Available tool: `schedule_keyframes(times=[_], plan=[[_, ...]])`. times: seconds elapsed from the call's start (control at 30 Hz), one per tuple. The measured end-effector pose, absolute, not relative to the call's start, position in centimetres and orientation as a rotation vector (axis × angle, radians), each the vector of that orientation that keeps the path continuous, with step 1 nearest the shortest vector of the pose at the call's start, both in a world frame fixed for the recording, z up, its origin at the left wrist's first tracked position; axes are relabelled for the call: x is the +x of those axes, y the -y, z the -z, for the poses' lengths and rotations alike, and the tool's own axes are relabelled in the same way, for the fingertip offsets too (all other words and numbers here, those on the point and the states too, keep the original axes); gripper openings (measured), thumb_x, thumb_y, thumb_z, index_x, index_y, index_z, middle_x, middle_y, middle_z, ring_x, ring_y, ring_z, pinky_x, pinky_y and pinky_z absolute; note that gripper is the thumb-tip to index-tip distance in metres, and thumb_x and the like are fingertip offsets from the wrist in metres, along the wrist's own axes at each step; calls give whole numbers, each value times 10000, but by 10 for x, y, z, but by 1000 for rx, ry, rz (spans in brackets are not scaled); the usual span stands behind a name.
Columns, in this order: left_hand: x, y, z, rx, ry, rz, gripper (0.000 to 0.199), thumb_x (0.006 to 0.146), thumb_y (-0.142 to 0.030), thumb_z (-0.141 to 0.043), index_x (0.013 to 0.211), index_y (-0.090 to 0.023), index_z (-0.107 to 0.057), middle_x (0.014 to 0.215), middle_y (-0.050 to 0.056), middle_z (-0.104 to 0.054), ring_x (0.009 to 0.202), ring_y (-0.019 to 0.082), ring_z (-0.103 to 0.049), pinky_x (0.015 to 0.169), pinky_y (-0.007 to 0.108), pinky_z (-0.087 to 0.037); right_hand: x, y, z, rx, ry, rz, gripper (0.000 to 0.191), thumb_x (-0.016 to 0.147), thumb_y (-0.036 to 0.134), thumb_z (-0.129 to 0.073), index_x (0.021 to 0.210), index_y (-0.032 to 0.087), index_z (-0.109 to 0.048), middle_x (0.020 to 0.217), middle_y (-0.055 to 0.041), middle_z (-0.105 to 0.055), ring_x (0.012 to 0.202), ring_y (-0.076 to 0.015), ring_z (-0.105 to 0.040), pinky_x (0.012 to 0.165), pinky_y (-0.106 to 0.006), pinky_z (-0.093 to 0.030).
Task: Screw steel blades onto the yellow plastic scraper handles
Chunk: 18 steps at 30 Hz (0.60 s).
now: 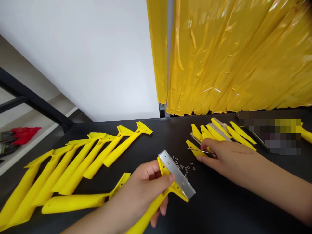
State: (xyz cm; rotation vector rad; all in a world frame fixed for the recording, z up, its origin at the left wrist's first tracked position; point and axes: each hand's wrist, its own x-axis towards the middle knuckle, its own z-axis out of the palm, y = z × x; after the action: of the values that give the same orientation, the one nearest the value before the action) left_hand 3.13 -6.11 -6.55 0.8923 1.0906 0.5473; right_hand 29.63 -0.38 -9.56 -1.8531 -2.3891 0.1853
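My left hand (152, 188) is closed round a yellow scraper (170, 191), its thumb pressing a flat metal blade (177, 175) against the scraper's wide head. My right hand (214, 154) holds a slim screwdriver (197, 149), its thin metal shaft pointing left and its handle mostly hidden in the palm. Thumb and forefinger of that hand are at a yellow cover plate (191, 147); whether they grip it I cannot tell. Between the hands lie several small screws and nuts (186, 168). Beyond the right hand is a loose pile of yellow cover plates (216, 132) and metal blades (223, 130).
Several yellow scraper handles (80, 162) lie in a row at the left, one handle (75, 202) crosswise in front. Yellow plastic sheeting (231, 58) hangs behind the black table (170, 130), beside a white panel (97, 58). A black frame bar (36, 104) stands at left.
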Motion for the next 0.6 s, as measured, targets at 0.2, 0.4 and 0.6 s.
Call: schedule_keyframes(times=[0.2, 0.4, 0.6], plan=[[29, 62, 68, 897, -1117, -522, 251, 971, -435, -656, 974, -185, -640, 506, -43, -579, 371, 82, -470, 333, 131, -435, 294, -7, 89, -1915, 2333, -585, 205, 891, 450, -682, 843, 259, -625, 739, 2, -672, 635, -193, -600, 558, -296, -332], [33, 63, 65, 903, -1118, -535, 228, 960, -418, -668, 954, -193, -635, 537, -41, -589, 406, 95, -492, 328, 134, -439, 293, 1, 72, -1543, 2205, -895, 386, 1026, 497, -550, 751, 227, -527, 706, 15, -542, 660, -156, -492, 594, -292, -353], [32, 64, 64, 957, -1093, -499, 210, 987, -393, -641, 1040, -190, -659, 564, -50, -573, 453, 100, -516, 345, 124, -438, 269, 32, 58, -1242, 1997, -1527, 435, 1040, 573, -549, 794, 220, -615, 717, 34, -498, 679, -134, -431, 601, -274, -342]])
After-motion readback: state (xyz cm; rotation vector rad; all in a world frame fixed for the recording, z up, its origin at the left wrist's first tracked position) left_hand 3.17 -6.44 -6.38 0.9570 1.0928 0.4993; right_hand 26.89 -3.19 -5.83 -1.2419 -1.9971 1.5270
